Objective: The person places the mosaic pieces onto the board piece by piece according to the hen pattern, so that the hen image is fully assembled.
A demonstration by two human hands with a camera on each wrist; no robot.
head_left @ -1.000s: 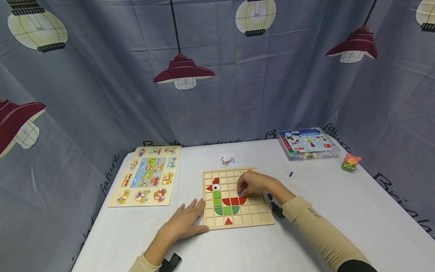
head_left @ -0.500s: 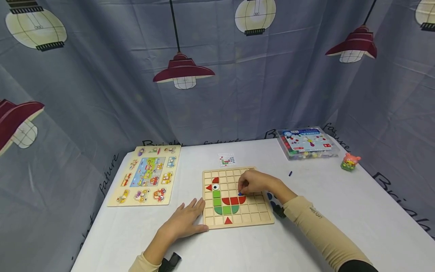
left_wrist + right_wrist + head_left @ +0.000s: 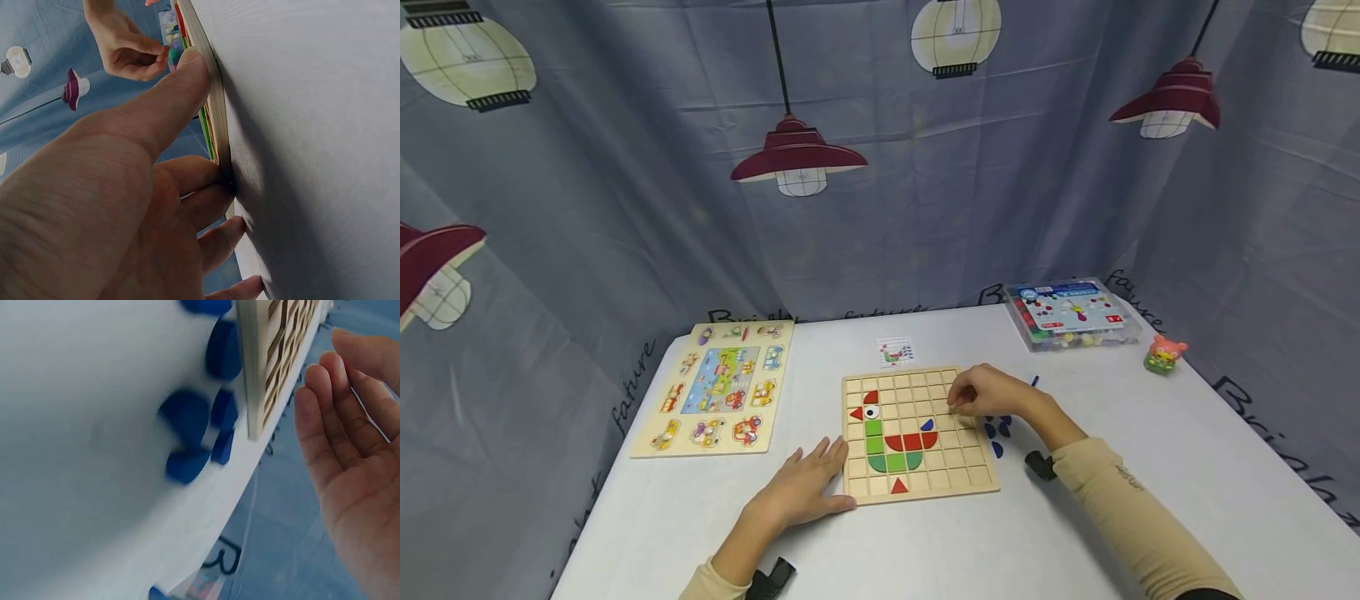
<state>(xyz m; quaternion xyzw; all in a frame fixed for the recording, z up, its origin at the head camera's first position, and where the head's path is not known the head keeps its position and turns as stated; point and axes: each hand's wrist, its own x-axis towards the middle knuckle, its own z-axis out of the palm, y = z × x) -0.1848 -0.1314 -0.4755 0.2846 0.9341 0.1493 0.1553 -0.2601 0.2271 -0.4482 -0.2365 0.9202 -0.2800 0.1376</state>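
A wooden grid board (image 3: 957, 460) lies on the table, bearing green, red and blue pieces that form a bird-like picture. A blue curved piece (image 3: 927, 425) sits in a cell just above the red row (image 3: 912, 441). My left hand (image 3: 801, 487) lies at the board's left edge with fingers extended, the thumb (image 3: 181, 78) touching the rim in the left wrist view. My right hand (image 3: 992, 390) hovers over the board's right side, fingers loosely bent and nothing between them. Beside the board's right edge lie several loose blue pieces (image 3: 185, 415).
A small picture card (image 3: 896, 352) lies behind the board. At left is a wooden picture puzzle (image 3: 775, 442). A clear plastic box (image 3: 1071, 315) and a small pink-and-green toy figure (image 3: 1164, 355) stand at the back right. Another blue piece (image 3: 1035, 381) lies behind the right wrist.
My right hand has let go of the blue piece, which stays on the board, and has moved right and slightly up. The left hand keeps its place at the board's edge.
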